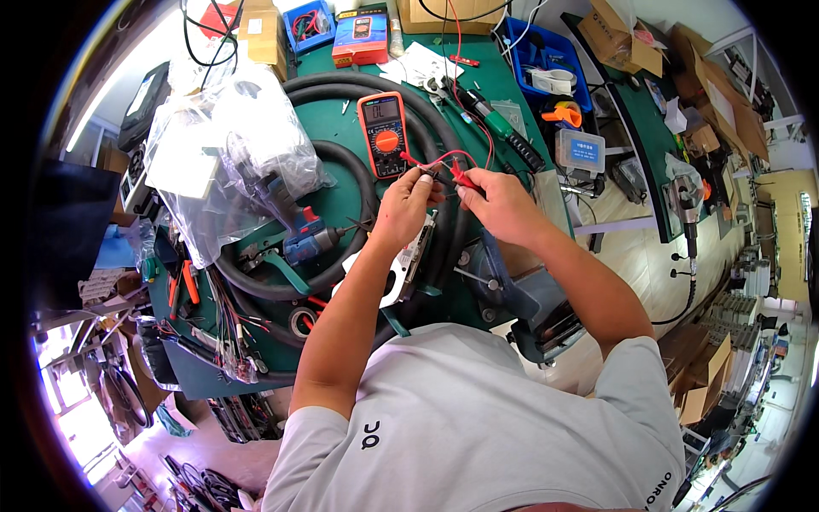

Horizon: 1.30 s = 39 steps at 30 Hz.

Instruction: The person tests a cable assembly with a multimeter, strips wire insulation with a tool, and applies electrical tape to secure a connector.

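Both hands are raised over the bench, close together below an orange multimeter (383,135) with its display lit. My left hand (408,205) is closed on a dark, thin piece (432,176), perhaps a probe; its exact shape is partly hidden by the fingers. My right hand (493,205) grips a red test probe (463,177), its fingers pinched around it. Red leads (448,156) loop above both hands. Beneath them lie a white metal object (391,277), partly covered by my left forearm, and thick black cable coils (358,85).
A blue drill (309,243) and clear plastic bags (226,154) lie left, with pliers (183,282) and loose wires (239,341). A green-handled tool (503,124) lies upper right, beside a blue bin (546,51). A bench vise (533,307) sits right. A second bench (640,128) holds boxes.
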Each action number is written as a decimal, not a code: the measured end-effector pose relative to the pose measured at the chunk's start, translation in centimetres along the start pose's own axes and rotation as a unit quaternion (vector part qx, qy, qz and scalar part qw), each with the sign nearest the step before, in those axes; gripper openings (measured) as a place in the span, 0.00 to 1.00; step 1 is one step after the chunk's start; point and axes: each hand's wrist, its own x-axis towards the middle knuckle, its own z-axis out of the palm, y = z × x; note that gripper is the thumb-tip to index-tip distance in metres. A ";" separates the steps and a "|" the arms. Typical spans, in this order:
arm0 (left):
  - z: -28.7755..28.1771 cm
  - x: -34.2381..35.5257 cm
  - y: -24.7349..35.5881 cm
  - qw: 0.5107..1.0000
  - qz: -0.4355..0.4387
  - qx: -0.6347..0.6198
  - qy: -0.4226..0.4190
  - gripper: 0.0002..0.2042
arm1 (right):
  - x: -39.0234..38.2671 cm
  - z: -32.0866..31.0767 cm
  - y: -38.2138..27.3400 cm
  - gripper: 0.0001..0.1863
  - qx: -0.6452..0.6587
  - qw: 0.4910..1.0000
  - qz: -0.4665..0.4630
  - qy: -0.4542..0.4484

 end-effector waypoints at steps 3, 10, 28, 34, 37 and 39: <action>0.0 0.0 0.0 0.999 -0.007 -0.039 0.007 0.19 | -0.1 0.1 0.0 0.10 0.001 1.000 0.000 0.004; 0.3 -0.3 0.6 0.995 -0.026 -0.089 0.039 0.19 | -0.4 0.2 -0.1 0.10 -0.006 1.000 -0.012 0.005; 0.9 -0.5 -0.2 0.993 0.010 -0.069 0.094 0.18 | -0.2 0.7 -0.1 0.24 -0.175 0.984 0.020 -0.008; 1.0 -0.7 0.0 0.991 0.017 -0.080 0.104 0.18 | 0.0 0.8 -0.2 0.25 -0.172 0.985 0.016 -0.005; 1.0 -0.7 0.1 0.992 0.018 -0.073 0.104 0.17 | 0.2 0.5 -0.8 0.25 -0.188 0.980 0.052 -0.043; 0.8 -0.6 -0.2 0.992 0.016 -0.080 0.099 0.17 | 0.3 0.5 -0.8 0.25 -0.183 0.980 0.057 -0.048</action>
